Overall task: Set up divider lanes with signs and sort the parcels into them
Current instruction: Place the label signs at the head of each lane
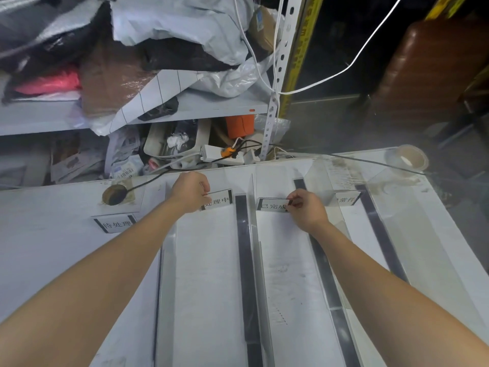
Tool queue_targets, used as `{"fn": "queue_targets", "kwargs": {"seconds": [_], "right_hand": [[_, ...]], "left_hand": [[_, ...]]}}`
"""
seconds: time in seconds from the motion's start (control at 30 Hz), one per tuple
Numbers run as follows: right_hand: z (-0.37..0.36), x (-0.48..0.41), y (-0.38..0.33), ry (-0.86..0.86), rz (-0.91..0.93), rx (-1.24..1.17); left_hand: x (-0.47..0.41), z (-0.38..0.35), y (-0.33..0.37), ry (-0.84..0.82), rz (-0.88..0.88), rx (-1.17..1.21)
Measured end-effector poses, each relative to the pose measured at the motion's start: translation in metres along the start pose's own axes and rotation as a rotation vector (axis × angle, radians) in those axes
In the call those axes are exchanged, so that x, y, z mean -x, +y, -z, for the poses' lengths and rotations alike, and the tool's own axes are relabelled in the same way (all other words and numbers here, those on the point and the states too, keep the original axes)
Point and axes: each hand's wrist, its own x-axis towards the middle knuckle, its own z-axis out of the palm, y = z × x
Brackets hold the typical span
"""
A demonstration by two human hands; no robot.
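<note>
Clear acrylic dividers with dark base strips (244, 260) split the white table (53, 260) into lanes running away from me. Small white signs with black characters stand at the far ends of the lanes. My left hand (190, 192) pinches the left edge of the second sign (221, 198). My right hand (305, 207) pinches the right edge of the third sign (272, 205). The first sign (116, 223) stands free at the left, and a fourth sign (346, 199) stands at the right. No parcel lies in any lane.
A shelf (211, 107) behind the table is piled with bagged parcels (185, 22). A tape roll (407, 157) sits at the table's far right corner. A black cable (148, 181) enters a hole in the table. A power strip (225, 154) lies behind the table.
</note>
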Motion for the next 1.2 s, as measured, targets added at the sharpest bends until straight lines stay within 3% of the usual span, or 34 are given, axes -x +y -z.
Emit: {"fn": "queue_targets", "kwargs": {"seconds": [0.2,0.33,0.53,0.73,1.2], "right_hand": [[0.022,0.022,-0.030,0.007,0.141,0.128],[0.043,0.048,-0.064,0.018,0.242,0.246],[0.062,0.117,-0.123,0.033,0.437,0.501],[0.057,0.201,-0.160,0.091,0.600,0.592],[-0.058,0.373,-0.242,-0.097,0.796,0.591]], "left_hand": [[0.022,0.026,0.014,-0.101,-0.022,0.207],[0.059,0.057,0.028,0.045,-0.149,-0.029],[0.143,0.105,0.029,0.249,-0.152,-0.321],[0.265,0.137,0.011,0.366,-0.032,-0.405],[0.490,0.182,-0.122,0.524,0.241,-0.509]]}}
